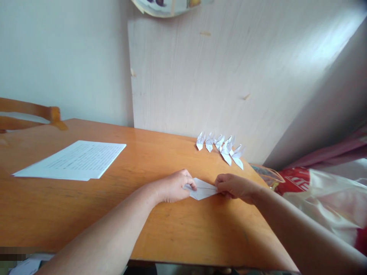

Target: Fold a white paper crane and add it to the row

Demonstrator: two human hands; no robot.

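Note:
A piece of white folded paper [202, 188], kite-shaped with a crease line along its middle, lies on the wooden table between my two hands. My left hand [178, 186] grips its left corner, fingers bent over the top. At the pointed right end, my right hand [231, 185] pinches the paper between thumb and curled fingers. Both hands are closed and partly cover the paper's ends. Beyond them, near the wall, several small folded paper figures [227, 149] with upright points stand in a row.
A stack of printed sheets [83, 159] lies on the left of the table [149, 152]. A wooden chair back [31, 110] shows at the far left. Plastic bags [323, 194] sit beyond the table's right edge. The wall [183, 76] rises directly behind the table.

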